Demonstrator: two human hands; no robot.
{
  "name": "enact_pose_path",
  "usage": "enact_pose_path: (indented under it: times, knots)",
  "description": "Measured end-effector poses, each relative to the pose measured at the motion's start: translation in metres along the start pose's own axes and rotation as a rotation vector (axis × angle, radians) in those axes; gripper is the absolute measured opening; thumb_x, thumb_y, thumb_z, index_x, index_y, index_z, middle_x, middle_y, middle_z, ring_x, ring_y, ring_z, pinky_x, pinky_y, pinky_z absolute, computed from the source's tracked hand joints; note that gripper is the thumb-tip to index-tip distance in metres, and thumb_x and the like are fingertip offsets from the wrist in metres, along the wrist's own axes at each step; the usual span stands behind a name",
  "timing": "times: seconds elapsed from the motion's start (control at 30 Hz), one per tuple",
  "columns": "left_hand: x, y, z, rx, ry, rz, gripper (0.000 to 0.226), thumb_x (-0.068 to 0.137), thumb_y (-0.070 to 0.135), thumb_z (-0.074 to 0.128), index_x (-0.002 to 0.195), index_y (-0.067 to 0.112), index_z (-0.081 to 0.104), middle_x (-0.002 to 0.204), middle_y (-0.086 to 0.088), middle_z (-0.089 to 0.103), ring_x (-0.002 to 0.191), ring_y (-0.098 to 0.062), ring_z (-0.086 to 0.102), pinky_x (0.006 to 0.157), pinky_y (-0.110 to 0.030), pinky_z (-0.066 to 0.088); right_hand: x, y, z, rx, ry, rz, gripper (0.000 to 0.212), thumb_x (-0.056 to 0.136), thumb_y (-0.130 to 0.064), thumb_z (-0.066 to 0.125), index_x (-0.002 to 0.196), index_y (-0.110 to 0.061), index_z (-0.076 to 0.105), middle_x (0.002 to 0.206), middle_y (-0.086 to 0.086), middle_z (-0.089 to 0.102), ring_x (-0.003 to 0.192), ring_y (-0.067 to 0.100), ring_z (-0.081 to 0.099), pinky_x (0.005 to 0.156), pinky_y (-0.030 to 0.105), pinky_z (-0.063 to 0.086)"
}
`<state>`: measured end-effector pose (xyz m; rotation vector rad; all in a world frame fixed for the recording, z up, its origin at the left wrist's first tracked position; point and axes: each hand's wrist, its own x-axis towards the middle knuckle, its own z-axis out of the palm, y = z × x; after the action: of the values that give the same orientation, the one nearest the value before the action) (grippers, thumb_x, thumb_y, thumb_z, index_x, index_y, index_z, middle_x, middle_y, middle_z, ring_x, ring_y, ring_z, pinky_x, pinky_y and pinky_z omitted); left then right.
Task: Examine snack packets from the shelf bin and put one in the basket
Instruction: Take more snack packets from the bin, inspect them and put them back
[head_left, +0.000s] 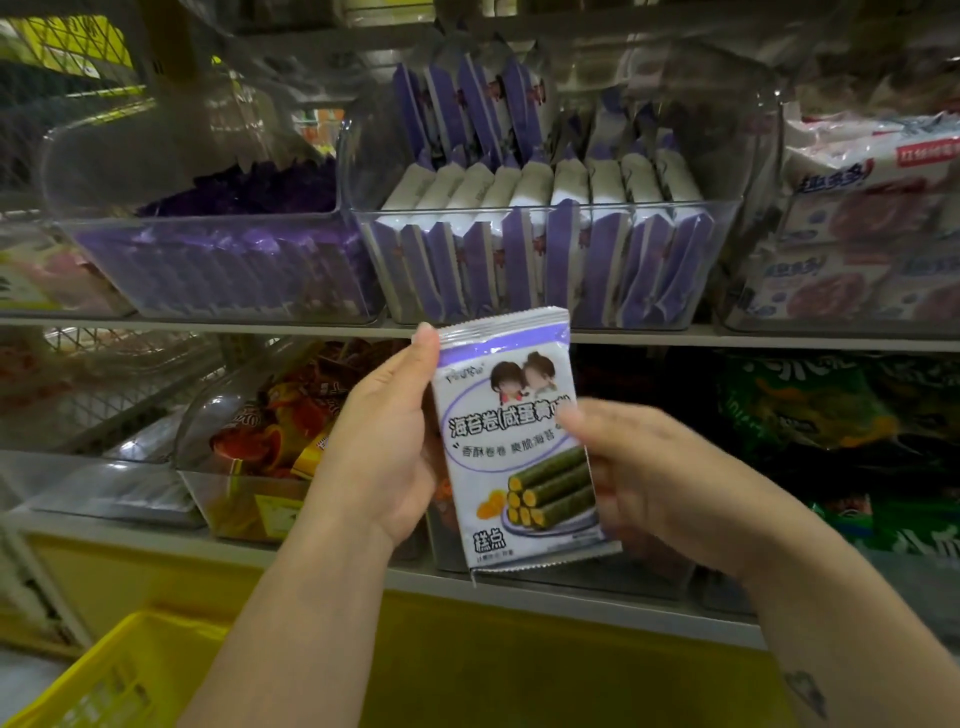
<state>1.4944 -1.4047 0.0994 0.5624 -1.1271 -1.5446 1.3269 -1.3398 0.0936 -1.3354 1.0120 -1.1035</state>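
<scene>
I hold a white and purple snack packet upright in front of the shelves, its printed face with green seaweed rolls turned toward me. My left hand grips its left edge, thumb up along the side. My right hand holds the right edge and looks slightly blurred. Straight above, a clear shelf bin holds several matching purple and white packets standing on edge. The yellow basket shows at the bottom left, below my left forearm.
A second clear bin with purple packets stands to the left. Pink and white packs fill the right of the upper shelf. Below are a bin of orange snacks and green bags. A yellow shelf base runs below.
</scene>
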Motion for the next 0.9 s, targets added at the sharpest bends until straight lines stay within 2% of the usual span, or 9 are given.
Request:
enact_pose_path:
  times: [0.07,0.1,0.17,0.23,0.3,0.4,0.53,0.7,0.9]
  knots:
    - [0.0,0.003,-0.002,-0.004,0.007,-0.029,0.037,0.096,0.039,0.048,0.099,0.011,0.072,0.096,-0.015,0.076,0.087,-0.026,0.074,0.064,-0.041,0.061,-0.003,0.002,0.0,-0.014,-0.079,0.061,0.039,0.09,-0.035,0.058,0.115,-0.006,0.067,0.116,0.018,0.069,0.108,0.029,0.066,0.095,0.045,0.053]
    - [0.001,0.004,-0.003,0.007,-0.011,-0.048,0.039,0.094,0.041,0.048,0.105,0.01,0.07,0.099,-0.015,0.075,0.091,-0.027,0.074,0.069,-0.044,0.062,-0.003,0.003,0.001,0.001,-0.079,0.064,0.037,0.089,-0.032,0.058,0.111,-0.006,0.069,0.115,0.018,0.07,0.106,0.029,0.067,0.096,0.044,0.053]
    - [0.001,0.005,-0.009,0.052,-0.099,-0.087,0.047,0.089,0.046,0.048,0.116,0.013,0.067,0.109,-0.013,0.073,0.102,-0.029,0.07,0.082,-0.05,0.058,-0.002,0.001,0.002,0.085,-0.042,0.053,0.031,0.084,-0.028,0.056,0.098,-0.007,0.075,0.104,0.018,0.073,0.093,0.025,0.071,0.084,0.037,0.059]
    - [0.0,0.008,-0.014,0.134,-0.244,-0.121,0.049,0.086,0.047,0.052,0.124,0.018,0.064,0.118,-0.009,0.071,0.107,-0.026,0.068,0.082,-0.045,0.059,-0.004,-0.003,0.003,0.191,0.015,0.025,0.029,0.082,-0.024,0.056,0.086,-0.006,0.078,0.092,0.017,0.074,0.08,0.021,0.073,0.068,0.029,0.06]
    - [-0.002,0.011,-0.021,0.19,-0.403,-0.147,0.048,0.085,0.037,0.064,0.13,0.024,0.06,0.124,-0.007,0.068,0.107,-0.024,0.068,0.073,-0.037,0.06,-0.006,-0.007,0.002,0.25,0.072,-0.006,0.031,0.081,-0.024,0.056,0.087,-0.004,0.078,0.092,0.018,0.075,0.079,0.022,0.074,0.065,0.029,0.059]
    - [-0.003,0.009,-0.028,0.214,-0.542,-0.178,0.067,0.073,0.018,0.081,0.133,0.032,0.056,0.127,-0.007,0.066,0.111,-0.026,0.066,0.075,-0.033,0.059,-0.008,-0.015,0.003,0.282,0.143,-0.036,0.032,0.08,-0.027,0.056,0.092,-0.006,0.077,0.099,0.018,0.074,0.086,0.025,0.074,0.067,0.031,0.06]
    - [-0.004,0.006,-0.028,0.292,-0.566,-0.032,0.071,0.072,0.015,0.077,0.134,0.04,0.054,0.129,0.0,0.064,0.116,-0.024,0.063,0.084,-0.033,0.057,-0.009,-0.02,0.004,0.33,0.215,-0.109,0.034,0.079,-0.027,0.057,0.097,-0.004,0.075,0.107,0.019,0.072,0.097,0.029,0.071,0.08,0.037,0.059]
    - [-0.005,0.006,-0.023,0.283,-0.581,0.089,0.068,0.076,0.009,0.072,0.135,0.039,0.053,0.133,0.002,0.062,0.117,-0.02,0.063,0.084,-0.028,0.055,-0.012,-0.025,0.01,0.371,0.206,-0.181,0.027,0.082,-0.027,0.055,0.089,-0.016,0.079,0.104,0.015,0.074,0.094,0.026,0.072,0.071,0.03,0.059]
    - [-0.006,0.006,-0.019,0.225,-0.573,0.158,0.059,0.08,0.006,0.069,0.132,0.03,0.058,0.131,-0.004,0.064,0.12,-0.022,0.061,0.09,-0.029,0.053,-0.014,-0.029,0.009,0.419,0.2,-0.201,0.029,0.084,-0.031,0.055,0.094,-0.017,0.079,0.11,0.014,0.072,0.099,0.027,0.071,0.074,0.033,0.059]
